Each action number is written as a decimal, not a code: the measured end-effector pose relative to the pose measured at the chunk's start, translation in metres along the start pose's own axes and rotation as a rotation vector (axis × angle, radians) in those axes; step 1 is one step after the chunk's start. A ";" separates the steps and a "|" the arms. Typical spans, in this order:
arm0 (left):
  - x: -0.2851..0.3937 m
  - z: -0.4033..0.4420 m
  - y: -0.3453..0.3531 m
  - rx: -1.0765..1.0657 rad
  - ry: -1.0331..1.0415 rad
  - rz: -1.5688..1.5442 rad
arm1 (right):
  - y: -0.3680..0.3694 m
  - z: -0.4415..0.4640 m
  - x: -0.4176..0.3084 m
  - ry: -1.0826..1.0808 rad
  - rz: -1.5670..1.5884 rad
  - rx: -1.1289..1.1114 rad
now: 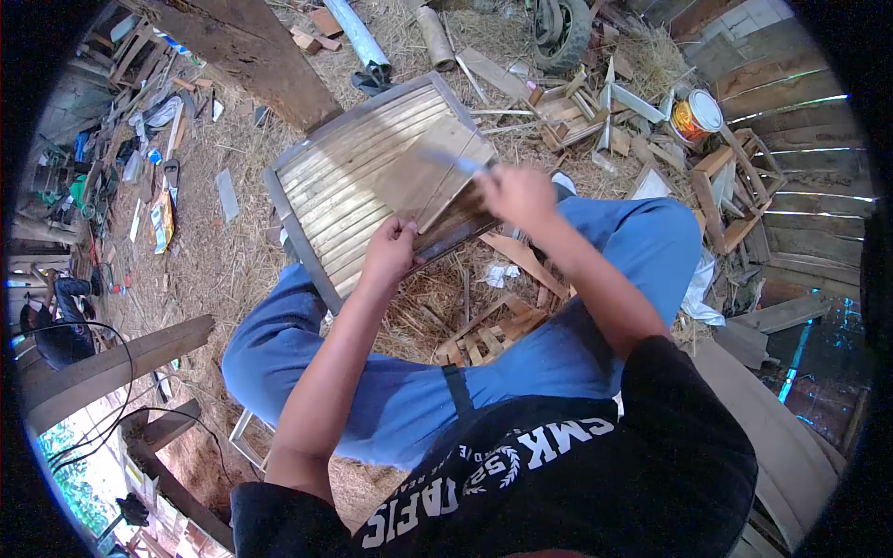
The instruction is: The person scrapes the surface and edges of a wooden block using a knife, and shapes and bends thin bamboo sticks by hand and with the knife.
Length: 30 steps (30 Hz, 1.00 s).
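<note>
A slatted wooden panel (321, 200) with a dark frame lies tilted across the space in front of my knees. On it rests a thin brown board (405, 181), with a narrow line running along its right part. My left hand (393, 246) is closed, fingertips pinched at the board's lower corner; anything small between them is hidden. Above the board's right edge, my right hand (521, 197) is wrapped round a slim grey-blue tool (451, 160). Motion blur smears the tool, so its exact kind cannot be made out.
A wooden post (251, 60) rises at the panel's far edge. Wood scraps (567, 116), a paint bucket (696, 118), a wheel (563, 37) and a wooden crate frame (739, 191) lie beyond and to the right. A beam (121, 367) and black cables are at left.
</note>
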<state>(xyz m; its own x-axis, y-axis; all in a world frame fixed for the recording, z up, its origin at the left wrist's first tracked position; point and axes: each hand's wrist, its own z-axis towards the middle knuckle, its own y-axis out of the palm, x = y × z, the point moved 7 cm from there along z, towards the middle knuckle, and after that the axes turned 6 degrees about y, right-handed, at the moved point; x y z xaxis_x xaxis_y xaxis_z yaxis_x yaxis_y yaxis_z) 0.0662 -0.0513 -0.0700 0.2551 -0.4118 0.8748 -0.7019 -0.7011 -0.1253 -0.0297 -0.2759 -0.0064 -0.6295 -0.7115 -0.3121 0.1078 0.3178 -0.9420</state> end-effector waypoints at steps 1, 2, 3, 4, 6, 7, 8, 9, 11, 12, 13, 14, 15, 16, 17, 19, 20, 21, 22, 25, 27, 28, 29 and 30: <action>-0.005 0.002 0.000 -0.016 0.006 -0.036 | 0.009 -0.017 -0.013 -0.091 -0.026 -0.032; -0.007 0.004 0.001 -0.032 0.011 -0.071 | 0.011 -0.031 -0.024 -0.221 -0.039 -0.031; -0.004 0.005 0.002 -0.031 0.016 -0.073 | 0.008 -0.024 -0.020 -0.224 -0.041 -0.027; -0.002 0.004 0.001 -0.044 -0.006 -0.068 | 0.002 -0.007 0.000 -0.050 0.009 -0.008; -0.003 -0.001 0.000 -0.056 -0.040 -0.057 | -0.013 0.022 0.039 0.144 0.016 0.130; -0.002 0.000 0.000 -0.037 -0.030 -0.053 | -0.019 0.025 0.044 0.188 0.000 0.141; 0.000 -0.001 0.001 -0.017 -0.016 -0.055 | -0.014 0.017 0.037 0.146 0.031 0.102; 0.001 -0.001 0.001 -0.017 -0.012 -0.060 | -0.008 0.005 0.024 0.101 0.060 0.068; -0.002 -0.001 0.001 -0.036 -0.054 -0.102 | 0.010 -0.025 -0.005 -0.042 0.047 0.053; -0.001 0.000 0.002 -0.032 -0.053 -0.105 | 0.015 -0.038 -0.015 -0.135 0.093 0.211; -0.001 -0.001 0.002 -0.025 -0.047 -0.117 | 0.012 -0.042 -0.025 -0.138 0.095 0.207; -0.002 -0.003 0.001 -0.019 -0.046 -0.127 | 0.012 -0.046 -0.031 -0.114 0.079 0.127; -0.001 -0.005 0.000 -0.017 -0.056 -0.124 | 0.016 -0.049 -0.035 -0.086 0.063 0.046; 0.003 -0.007 0.000 -0.029 -0.048 -0.093 | 0.017 -0.046 -0.031 -0.070 0.096 0.069; 0.008 -0.008 -0.001 -0.041 -0.033 -0.064 | 0.015 -0.046 -0.032 -0.069 0.099 0.067; 0.009 -0.007 -0.002 -0.039 -0.013 -0.028 | 0.006 -0.044 -0.029 -0.014 0.058 0.067; 0.010 -0.005 -0.004 -0.038 0.004 0.009 | 0.005 -0.044 -0.025 -0.009 0.111 0.081; 0.010 -0.005 -0.004 -0.036 0.005 0.012 | -0.001 -0.043 -0.020 -0.009 0.113 0.081; 0.011 -0.005 -0.005 -0.038 0.018 0.029 | -0.009 -0.038 -0.011 0.045 0.083 0.069; 0.004 0.001 -0.009 -0.031 0.057 0.072 | -0.036 -0.016 0.028 0.144 0.038 0.145; -0.001 0.003 -0.009 -0.031 0.080 0.097 | -0.045 -0.014 0.041 0.197 0.018 0.233; -0.001 0.002 -0.008 -0.031 0.072 0.121 | -0.045 -0.015 0.040 0.193 0.055 0.237; 0.000 0.002 -0.008 -0.029 0.065 0.145 | -0.045 -0.016 0.038 0.186 0.093 0.242; -0.004 0.005 -0.008 -0.028 0.066 0.143 | -0.040 -0.021 0.027 0.163 0.154 0.229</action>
<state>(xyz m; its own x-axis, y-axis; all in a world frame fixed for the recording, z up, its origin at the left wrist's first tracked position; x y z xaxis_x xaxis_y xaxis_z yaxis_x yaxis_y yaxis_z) 0.0743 -0.0468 -0.0744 0.1074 -0.4664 0.8780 -0.7462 -0.6214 -0.2388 -0.0674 -0.2944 0.0257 -0.7056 -0.5504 -0.4463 0.3698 0.2513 -0.8945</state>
